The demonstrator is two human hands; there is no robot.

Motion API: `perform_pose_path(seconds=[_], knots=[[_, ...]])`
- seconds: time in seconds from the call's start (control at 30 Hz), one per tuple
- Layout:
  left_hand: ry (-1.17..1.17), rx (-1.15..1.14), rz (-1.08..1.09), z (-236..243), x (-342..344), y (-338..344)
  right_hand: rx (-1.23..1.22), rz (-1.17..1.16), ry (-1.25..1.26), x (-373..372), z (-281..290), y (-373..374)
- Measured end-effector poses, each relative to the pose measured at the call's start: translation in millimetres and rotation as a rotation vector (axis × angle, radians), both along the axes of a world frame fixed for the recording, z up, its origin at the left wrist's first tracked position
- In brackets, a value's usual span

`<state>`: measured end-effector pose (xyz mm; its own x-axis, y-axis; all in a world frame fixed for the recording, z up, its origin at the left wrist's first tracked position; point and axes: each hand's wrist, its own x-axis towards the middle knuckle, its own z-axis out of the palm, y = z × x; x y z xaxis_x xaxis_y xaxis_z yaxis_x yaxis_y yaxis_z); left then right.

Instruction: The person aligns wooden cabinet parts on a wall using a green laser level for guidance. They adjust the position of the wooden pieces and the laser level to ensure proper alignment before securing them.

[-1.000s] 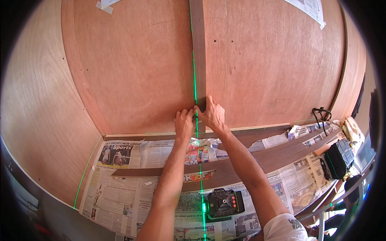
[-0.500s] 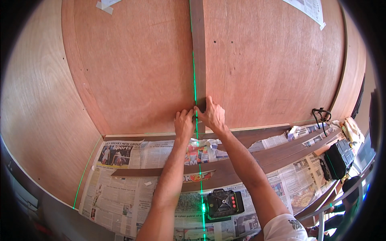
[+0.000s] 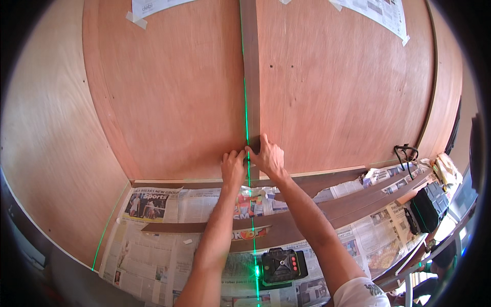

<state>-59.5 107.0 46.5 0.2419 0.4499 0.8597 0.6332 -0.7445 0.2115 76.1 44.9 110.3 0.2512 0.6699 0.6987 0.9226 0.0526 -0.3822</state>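
A dark brown wooden strip [image 3: 251, 77] stands upright against the reddish plywood panel [image 3: 174, 97], with a green laser line along its left edge. My left hand [image 3: 234, 166] is closed on the strip's lower part from the left, fingers bent. From the right, my right hand [image 3: 270, 157] grips the same part, its thumb across the front and its index finger pointing up along the edge. Both thumbs come close together at the laser line. Below my hands, a black laser level [image 3: 281, 266] with red buttons sits between my forearms on newspaper.
Newspaper sheets [image 3: 148, 256] cover the ledge. Long brown wooden boards [image 3: 353, 204] lie across them, under my forearms. At the right are a black case [image 3: 428, 204], a black cable [image 3: 405, 153] and a metal railing [image 3: 445, 250], with a person partly visible beyond. Taped papers [image 3: 378, 18] hang above.
My view has tilted up slightly, so the panel and ledge sit lower in the picture. Both hands keep the same hold on the wooden strip.
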Motion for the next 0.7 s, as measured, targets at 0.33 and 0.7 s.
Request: perform_pose_path(seconds=[0.33,0.7], knots=[[-0.010,-0.056,0.005,0.0,0.1,-9.8,-0.032,0.009,-0.010,7.6,-4.0,-9.0],[-0.033,-0.096,0.025,-2.7,3.8,-4.6,-0.026,0.139,0.121,16.5,-12.2,-25.6]])
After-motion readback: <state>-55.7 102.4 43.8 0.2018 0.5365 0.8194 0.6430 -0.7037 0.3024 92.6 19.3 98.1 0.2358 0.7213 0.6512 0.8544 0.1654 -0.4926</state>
